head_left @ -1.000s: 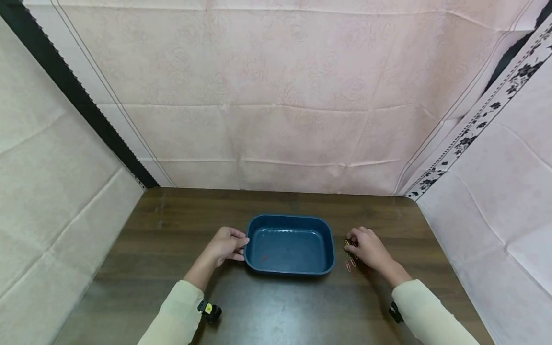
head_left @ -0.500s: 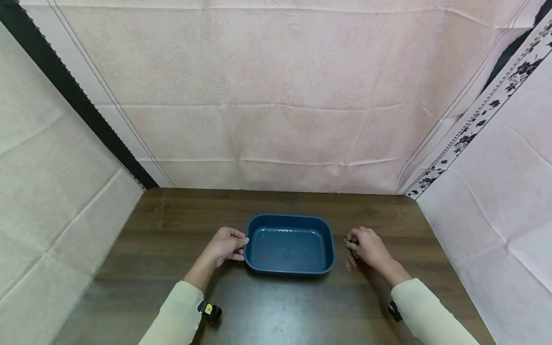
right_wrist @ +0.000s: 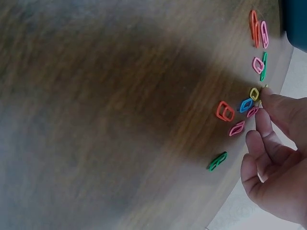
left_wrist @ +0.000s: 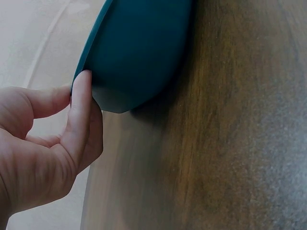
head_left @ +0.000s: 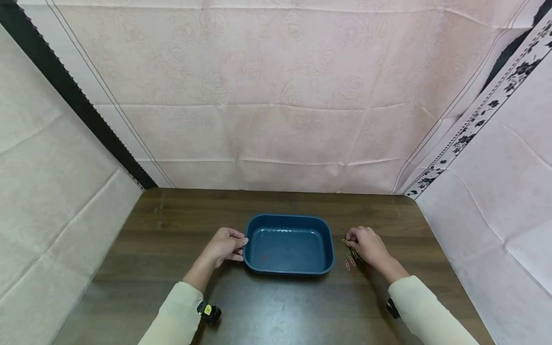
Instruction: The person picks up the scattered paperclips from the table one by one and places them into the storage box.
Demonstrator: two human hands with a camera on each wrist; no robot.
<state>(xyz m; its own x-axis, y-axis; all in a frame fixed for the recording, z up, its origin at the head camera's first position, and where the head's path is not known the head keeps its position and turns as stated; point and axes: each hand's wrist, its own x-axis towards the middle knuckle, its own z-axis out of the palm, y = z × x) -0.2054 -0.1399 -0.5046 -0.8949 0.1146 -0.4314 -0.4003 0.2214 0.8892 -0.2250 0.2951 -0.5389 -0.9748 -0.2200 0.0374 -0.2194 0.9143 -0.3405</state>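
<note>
Yellow paper clip [head_left: 345, 241]: held at the fingertips of the right hand [head_left: 366, 245], beyond the tray's right side. Thumb and index finger were pinched together on it, with no gap to speak of; the remaining fingers were curled in. Whether the clip touched the table could not be determined, since the fingertips covered most of it.

Loose clips lay on the wood just beside that hand. Right wrist view: a second yellow clip [right_wrist: 254, 94] lay nearest the thumb, with a blue clip [right_wrist: 245, 105] close by and a red clip [right_wrist: 225, 111] a little farther off. A dark green clip [right_wrist: 218, 161] lay apart at one end of the scatter; an orange clip [right_wrist: 254, 29] lay at the other end, beside a pink clip [right_wrist: 264, 35] and nearer the tray.

Blue tray [head_left: 289, 270]: rectangular, round-cornered, upright, between the two hands. A small reddish item [head_left: 265, 258] showed on its floor, too small to identify. The left hand [head_left: 227, 244] gripped the tray's left rim, thumb on one side of the wall and fingers on the other.

Both forearms wore pale sleeves [head_left: 174, 311], with a black device [head_left: 209, 311] at the left wrist. Wooden table [head_left: 267, 306] beneath; patterned pale cloth [head_left: 276, 86] hung behind it.
</note>
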